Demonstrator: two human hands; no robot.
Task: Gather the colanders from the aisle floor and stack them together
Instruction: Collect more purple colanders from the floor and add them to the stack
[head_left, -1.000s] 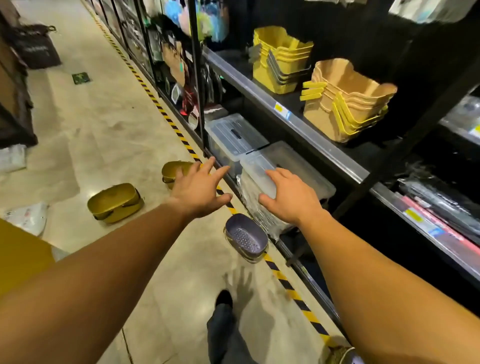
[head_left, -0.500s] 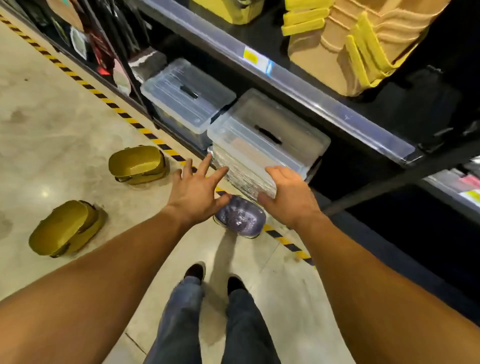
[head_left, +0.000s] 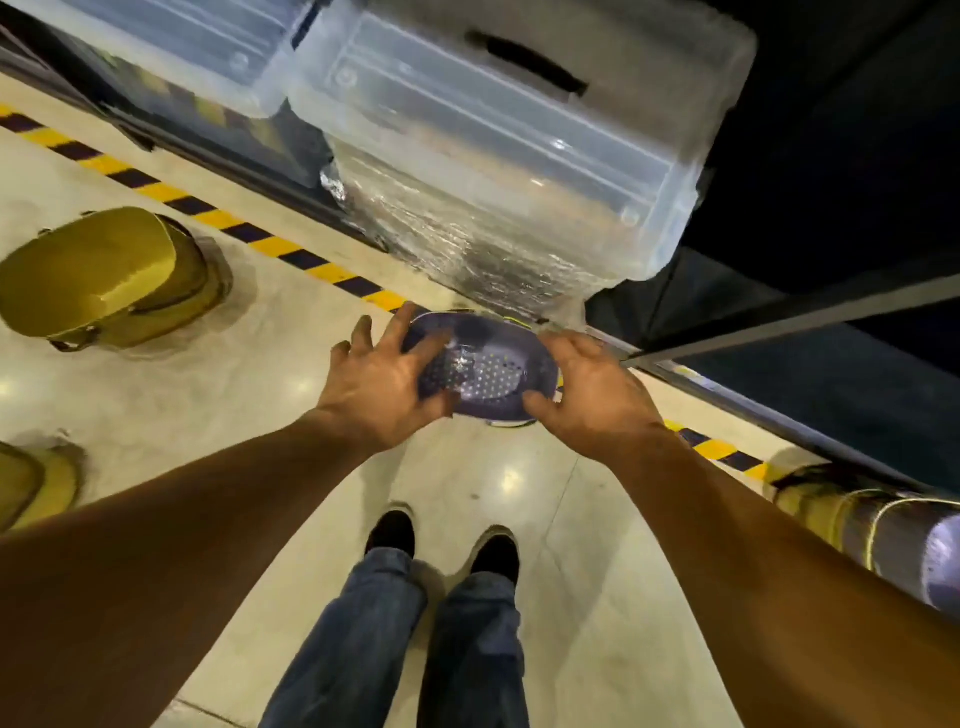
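— Colanders: where's the purple colander (head_left: 488, 376)?

— Low over the floor (head_left: 545, 519), by the striped tape (head_left: 208, 213), just in front of the wrapped clear storage bin (head_left: 514, 156). Left hand (head_left: 382, 382) clasps its left rim, fingers spread over the edge; right hand (head_left: 589, 392) clasps the right rim, thumb under the near side. Whether it touches the floor, I can't tell.

— And the others?

— One gold colander (head_left: 104, 275) lies upside down on the floor to the left. A second gold colander (head_left: 31, 483) sits at the left edge, cut off. More nested colanders (head_left: 883, 530) lie at the far right, partly behind the right arm.
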